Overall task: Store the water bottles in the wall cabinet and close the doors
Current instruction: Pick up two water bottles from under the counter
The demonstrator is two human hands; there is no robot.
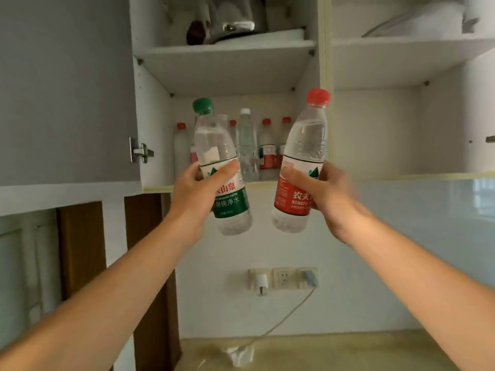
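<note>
Below open wall cabinet (325, 62), white wall, sockets (284, 278), beige countertop (348, 352). Left hand (197, 188) wrapped round green-capped bottle (222, 167); right hand (325, 188) round red-capped bottle (302, 162); both raised before stocked shelf (265, 181).

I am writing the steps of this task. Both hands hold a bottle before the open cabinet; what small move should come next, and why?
Probably lift the green-capped bottle in the left hand onto the bottom shelf: its base hangs below the shelf edge, and stored bottles already stand at the back. The right hand holds the red-capped bottle.
</note>
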